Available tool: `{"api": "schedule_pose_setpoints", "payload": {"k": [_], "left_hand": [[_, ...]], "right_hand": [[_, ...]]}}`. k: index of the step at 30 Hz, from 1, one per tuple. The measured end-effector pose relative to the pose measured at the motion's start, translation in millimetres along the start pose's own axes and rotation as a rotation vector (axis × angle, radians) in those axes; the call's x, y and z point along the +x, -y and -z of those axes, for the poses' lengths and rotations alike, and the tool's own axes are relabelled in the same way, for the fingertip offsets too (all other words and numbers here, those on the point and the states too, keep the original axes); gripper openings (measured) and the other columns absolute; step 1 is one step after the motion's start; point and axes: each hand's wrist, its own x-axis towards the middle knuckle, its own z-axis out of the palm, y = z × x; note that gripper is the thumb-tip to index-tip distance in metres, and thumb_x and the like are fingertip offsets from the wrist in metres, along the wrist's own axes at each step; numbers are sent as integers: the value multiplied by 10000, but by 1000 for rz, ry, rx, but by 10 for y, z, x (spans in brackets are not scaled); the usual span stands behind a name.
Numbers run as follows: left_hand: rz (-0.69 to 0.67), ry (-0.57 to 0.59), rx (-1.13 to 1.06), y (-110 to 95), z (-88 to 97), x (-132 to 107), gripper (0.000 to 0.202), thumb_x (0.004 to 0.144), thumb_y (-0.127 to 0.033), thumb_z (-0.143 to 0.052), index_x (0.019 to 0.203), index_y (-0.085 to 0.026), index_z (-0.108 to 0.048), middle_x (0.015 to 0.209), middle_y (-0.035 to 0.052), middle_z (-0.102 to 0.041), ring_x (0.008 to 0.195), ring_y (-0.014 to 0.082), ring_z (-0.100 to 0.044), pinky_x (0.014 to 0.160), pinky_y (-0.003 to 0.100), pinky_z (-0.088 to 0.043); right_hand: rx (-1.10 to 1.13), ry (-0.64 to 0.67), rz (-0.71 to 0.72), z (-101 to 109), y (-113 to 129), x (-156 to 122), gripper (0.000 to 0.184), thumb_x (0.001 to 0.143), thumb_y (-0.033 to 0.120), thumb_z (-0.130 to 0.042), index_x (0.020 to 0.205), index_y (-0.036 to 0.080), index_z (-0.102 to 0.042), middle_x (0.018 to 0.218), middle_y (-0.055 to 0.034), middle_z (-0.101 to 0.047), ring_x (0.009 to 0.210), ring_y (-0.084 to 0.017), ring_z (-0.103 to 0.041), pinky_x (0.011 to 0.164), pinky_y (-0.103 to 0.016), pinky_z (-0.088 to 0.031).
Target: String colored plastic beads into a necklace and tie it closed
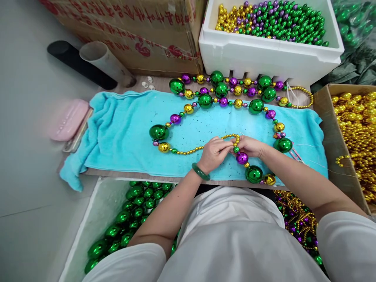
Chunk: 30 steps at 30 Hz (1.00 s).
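Note:
A bead necklace [205,101] of green, purple and gold balls lies in a loop over the turquoise towel [123,129]. At the near side of the loop, my left hand [214,153] pinches its strand of small gold beads. My right hand [246,145] meets it there, fingers closed on the same strand near a small green bead and a purple ball. Parts of the fingertips are hidden. A thin pale thread runs over the towel right of my right forearm, beside a pink-handled tool [296,155]. My left wrist wears a green bangle [201,171].
Another strand of large beads [221,90] lies along the towel's far edge. Behind stand a white foam box [264,51] of beads and a cardboard box [132,35]. A carton [329,129] of gold beads is at right; green balls [122,216] fill a near-left container.

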Motion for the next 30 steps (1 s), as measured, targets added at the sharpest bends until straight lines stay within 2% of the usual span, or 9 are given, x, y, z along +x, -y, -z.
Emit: {"api": "schedule_pose_setpoints", "payload": {"k": [2,5,10,14,16,20,23,26,30], "left_hand": [[-12,-26,0,29,-16,-15,136,823,-265,-612,746,-248,-722,558,-8,-565,558,129,-445,697,284,-361],[-42,-70,9,77,-60,-48,153,841,-281,-598,761,-220,-713,587,-3,-592,570,124,-474,679,281,-386],[-93,-94,81,128,-121,-74,176,857,-282,-585,758,-199,-704,556,-13,-562,551,110,-467,645,270,-393],[-72,-108,63,130,-121,-80,158,852,-268,-591,777,-195,-709,557,-10,-563,566,113,-476,631,262,-390],[-50,-106,60,120,-117,-82,163,853,-279,-588,782,-200,-712,562,-8,-565,575,115,-484,631,261,-391],[-2,-104,49,104,-115,-76,178,849,-298,-586,780,-200,-717,568,-5,-569,587,121,-496,642,262,-400],[70,-95,35,102,-119,-66,170,842,-288,-586,795,-194,-720,642,13,-633,625,129,-531,658,260,-412],[159,-24,73,87,-124,-54,174,844,-277,-571,796,-195,-716,679,8,-662,633,127,-545,658,253,-405],[226,90,208,10,-123,-25,220,875,-293,-518,799,-196,-700,614,-11,-624,573,122,-508,589,249,-346]], "right_hand": [[-82,-79,-44,21,58,-23,118,476,73,-580,557,143,-532,453,41,-512,432,-68,-440,391,-172,-311],[-193,-127,-109,53,158,-95,77,488,105,-579,541,146,-540,416,34,-502,380,-73,-408,327,-182,-210],[-416,-120,-134,112,346,-262,65,540,173,-531,592,160,-567,550,12,-583,446,-92,-498,335,-181,-211],[-555,-74,-141,219,444,-371,62,569,183,-534,608,160,-577,626,-10,-609,501,-101,-525,363,-184,-261],[-481,-81,-89,254,444,-397,61,569,175,-535,614,159,-572,664,-24,-620,533,-106,-531,376,-183,-283],[-122,-109,65,238,347,-395,74,544,160,-557,617,154,-550,775,-60,-633,603,-121,-535,372,-183,-286],[119,-87,204,196,231,-378,54,562,170,-547,615,160,-537,789,-74,-625,682,-146,-548,413,-191,-346],[278,-83,281,159,125,-352,35,594,187,-523,624,171,-533,709,-64,-601,701,-162,-552,452,-205,-393],[339,-117,300,97,75,-299,48,608,193,-524,648,167,-531,663,-49,-577,620,-141,-527,392,-178,-330]]}}
